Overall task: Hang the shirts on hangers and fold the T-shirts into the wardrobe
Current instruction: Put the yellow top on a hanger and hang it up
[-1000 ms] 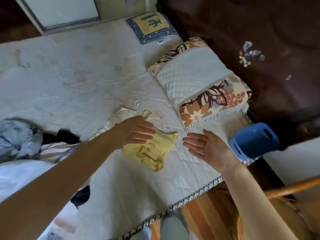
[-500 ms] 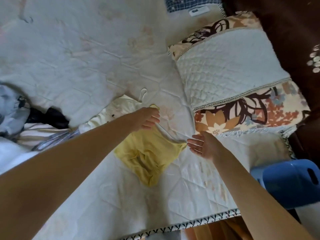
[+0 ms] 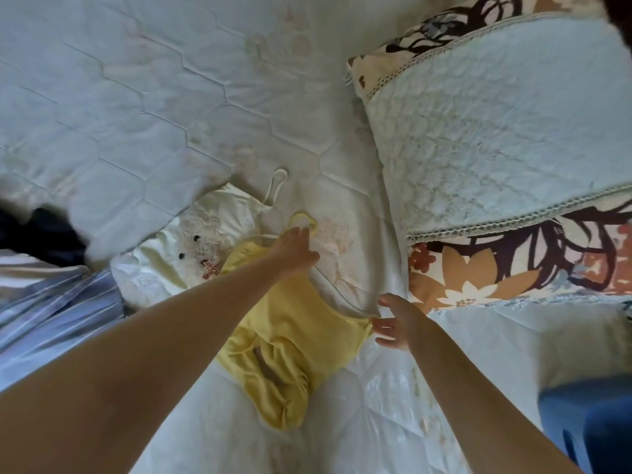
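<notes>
- The yellow top (image 3: 294, 340) lies rumpled on the white quilted bed (image 3: 154, 107), and it serves as the landmark here.
- The left hand (image 3: 295, 249) sits at the top's upper end, beside its yellow strap loop (image 3: 302, 220). Its fingers curl down onto the cloth there; whether they actually pinch it I cannot tell.
- The right hand (image 3: 396, 323) is at the top's right corner, with its fingers loosely spread and the fingertips touching or just beside the edge of the fabric.
- Just left of the top lies a cream garment (image 3: 205, 241) bearing a fuzzy bear face, its thin strap lying above the top.
- Further left of the top is striped blue-grey cloth (image 3: 58, 313), with dark clothing (image 3: 37, 234) above it.
- To the right of the top is a floral-edged pillow (image 3: 506, 131).
- Lower right of the top is a blue plastic object (image 3: 595, 425).
</notes>
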Demonstrator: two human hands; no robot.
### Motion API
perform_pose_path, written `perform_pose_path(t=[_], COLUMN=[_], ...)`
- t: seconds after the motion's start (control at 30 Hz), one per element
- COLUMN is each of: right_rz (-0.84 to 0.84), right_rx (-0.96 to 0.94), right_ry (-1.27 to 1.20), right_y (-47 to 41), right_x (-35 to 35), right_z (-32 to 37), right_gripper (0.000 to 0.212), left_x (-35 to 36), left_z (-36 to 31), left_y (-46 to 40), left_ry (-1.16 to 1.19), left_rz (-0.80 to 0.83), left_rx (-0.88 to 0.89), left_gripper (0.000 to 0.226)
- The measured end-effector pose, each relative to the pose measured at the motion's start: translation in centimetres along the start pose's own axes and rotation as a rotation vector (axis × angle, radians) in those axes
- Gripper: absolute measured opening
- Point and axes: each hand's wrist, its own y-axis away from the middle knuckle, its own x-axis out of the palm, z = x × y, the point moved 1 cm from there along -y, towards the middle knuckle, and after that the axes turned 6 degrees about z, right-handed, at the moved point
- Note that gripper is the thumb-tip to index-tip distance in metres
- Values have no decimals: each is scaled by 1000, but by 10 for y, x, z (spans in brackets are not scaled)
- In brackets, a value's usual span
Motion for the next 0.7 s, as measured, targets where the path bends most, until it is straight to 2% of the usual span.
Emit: perform_pose_path(t=[0.13,0.23,0.33,0.37,0.43,0.47,0.53,0.7], right_rz=[-61,-119,-114,-92,-39,-18,29,130], right_rx=[57,73,73,69,52,45,33,-75], right_ry=[21,14,-104,-142,-165,-159,-168,-136], right_y=[-14,-24,-30,-31,-31,-29,-22,13], right_x=[3,5,12,15,22,26,34,48], right_z=[2,-2,-2,-1,-1,-1,2,23], right_gripper=[15,17,15,15,13,11,12,32], left_x=[1,6,10,11,10,8,2,-33], left_z=[5,11,18,20,24,25,25,18], left_y=[-28,-41,-44,-44,-40,-37,-27,7], left_ry=[-10,-15,-36,-28,41,98,225,546], left_rz=[17,-2,-31,-47,-104,-138,-187,-247], left_rx=[-31,-68,-68,-52,-10,-11,-43,-19], left_gripper=[62,53,50,42,14,8,8,16])
